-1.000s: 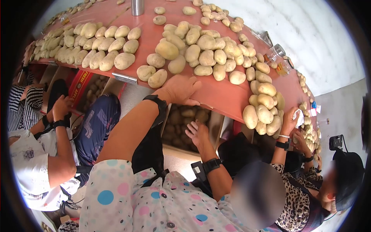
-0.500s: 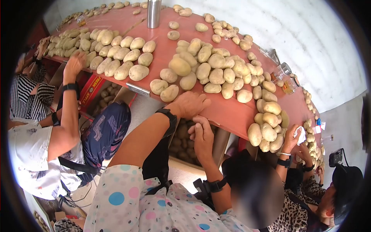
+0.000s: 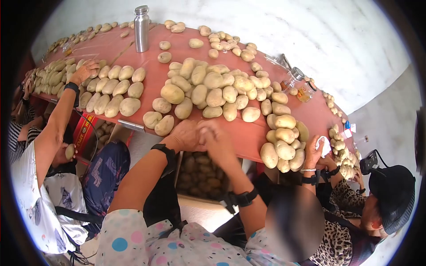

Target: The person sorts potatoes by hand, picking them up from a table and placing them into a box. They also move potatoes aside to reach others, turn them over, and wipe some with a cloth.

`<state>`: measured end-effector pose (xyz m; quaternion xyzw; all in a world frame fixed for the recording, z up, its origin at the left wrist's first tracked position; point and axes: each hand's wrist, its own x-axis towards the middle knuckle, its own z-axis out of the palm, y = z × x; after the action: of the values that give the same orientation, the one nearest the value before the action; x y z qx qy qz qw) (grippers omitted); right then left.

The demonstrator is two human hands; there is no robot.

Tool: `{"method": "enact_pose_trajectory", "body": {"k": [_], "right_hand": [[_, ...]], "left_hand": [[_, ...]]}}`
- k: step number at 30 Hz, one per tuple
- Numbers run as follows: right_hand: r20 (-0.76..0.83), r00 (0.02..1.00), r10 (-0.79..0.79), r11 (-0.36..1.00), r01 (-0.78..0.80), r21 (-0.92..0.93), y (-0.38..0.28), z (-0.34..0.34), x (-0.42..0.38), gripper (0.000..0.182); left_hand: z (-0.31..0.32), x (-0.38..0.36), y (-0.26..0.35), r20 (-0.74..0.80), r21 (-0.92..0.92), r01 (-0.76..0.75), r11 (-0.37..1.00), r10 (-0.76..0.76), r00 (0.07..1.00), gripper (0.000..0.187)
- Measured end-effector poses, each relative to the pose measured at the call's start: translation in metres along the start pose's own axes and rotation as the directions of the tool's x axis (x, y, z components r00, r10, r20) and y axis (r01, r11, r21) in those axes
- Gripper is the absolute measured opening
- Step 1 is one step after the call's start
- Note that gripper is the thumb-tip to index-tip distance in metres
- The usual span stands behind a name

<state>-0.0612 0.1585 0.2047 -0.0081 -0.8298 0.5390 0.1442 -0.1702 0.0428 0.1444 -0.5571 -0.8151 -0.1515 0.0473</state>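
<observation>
My left hand (image 3: 183, 135) and my right hand (image 3: 214, 138) meet at the table's front edge, touching each other. The left hand's fingers are largely hidden behind the right. On my right hand the fingers are bent and pressed together, a little blurred; anything inside them is out of sight. Just beyond my hands lies a heap of potatoes (image 3: 213, 80) on the red table (image 3: 153, 91). The nearest potato (image 3: 164, 125) is close to my left hand. Below them, under the table edge, stands a box (image 3: 178, 179) filled with potatoes.
Rows of potatoes (image 3: 120, 88) lie to the left, where a co-worker's hand (image 3: 85, 71) reaches in. A steel bottle (image 3: 141, 30) stands at the back, glass jars (image 3: 306, 91) at the right. Another person's hand (image 3: 314, 153) holds a white cloth (image 3: 325, 146). A metal latch (image 3: 131, 126) edges the table.
My view has shifted, so the table sits further left. My right hand has come up against my left hand. The left co-worker's other hand now shows a potato.
</observation>
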Motion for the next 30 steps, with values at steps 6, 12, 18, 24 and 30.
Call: {"method": "enact_pose_trajectory", "body": {"k": [6, 12, 18, 24, 30], "right_hand": [[-0.288, 0.944, -0.161, 0.663, -0.112, -0.740, 0.041, -0.076, 0.040, 0.047], [-0.294, 0.956, 0.015, 0.531, -0.257, -0.807, 0.117, -0.095, 0.062, 0.067], [-0.350, 0.930, -0.110, 0.699, -0.178, -0.693, 0.127, -0.094, 0.050, 0.057], [-0.251, 0.890, 0.380, 0.781, -0.163, 0.603, 0.029, -0.068, -0.001, 0.035], [0.375, 0.812, 0.446, 0.187, -0.495, 0.849, 0.030, -0.010, -0.079, 0.040]], "left_hand": [[-0.006, -0.003, 0.005, -0.108, 0.111, -0.074, 0.991, 0.086, 0.990, 0.057], [-0.003, -0.005, 0.005, -0.191, 0.117, -0.096, 0.988, 0.117, 0.975, 0.057], [-0.003, -0.002, 0.003, -0.111, 0.128, -0.068, 0.989, 0.083, 0.990, 0.057], [0.001, -0.002, 0.001, -0.112, 0.124, -0.070, 0.990, 0.084, 0.990, 0.057], [0.001, 0.000, 0.000, -0.094, 0.128, -0.054, 0.990, 0.066, 0.993, 0.057]]}}
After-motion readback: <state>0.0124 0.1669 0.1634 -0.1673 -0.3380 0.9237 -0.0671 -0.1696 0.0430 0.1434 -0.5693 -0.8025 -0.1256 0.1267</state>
